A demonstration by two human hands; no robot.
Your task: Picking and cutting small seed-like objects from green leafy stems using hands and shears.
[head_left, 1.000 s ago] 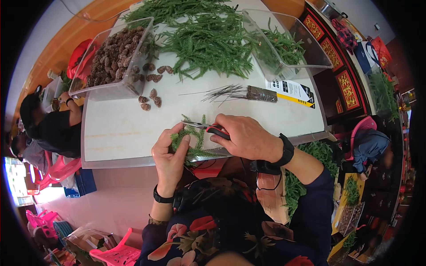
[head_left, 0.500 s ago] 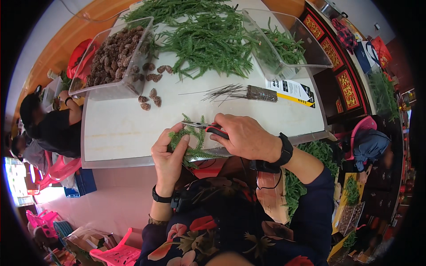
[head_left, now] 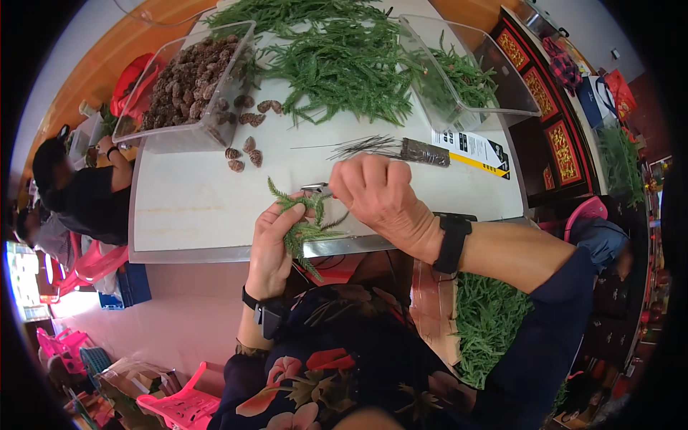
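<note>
My left hand (head_left: 269,249) pinches a small green artificial pine sprig (head_left: 307,231) between thumb and fingers, just above the near table edge. Closed round a pair of needle-nose pliers (head_left: 315,188), my right hand (head_left: 383,201) is rolled over with its knuckles up and covers the red handles. The pliers' jaws lie at the upper part of the sprig; what they grip is too small to tell. Beyond my right hand lie thin dark wires (head_left: 362,146), their ends in a wrapped bundle (head_left: 426,153).
A clear bin (head_left: 172,140) of brown pine cones stands far left, with several loose cones (head_left: 249,143) beside it. Green sprigs (head_left: 344,72) heap at the back. Another clear bin (head_left: 494,111) holds more sprigs. A box (head_left: 430,315) of greenery sits below the table. A person (head_left: 86,190) works at left.
My right hand has rolled over, knuckles now up, and its elbow has swung outward. The pliers' jaws stay by the sprig, which has turned slightly in my left hand.
</note>
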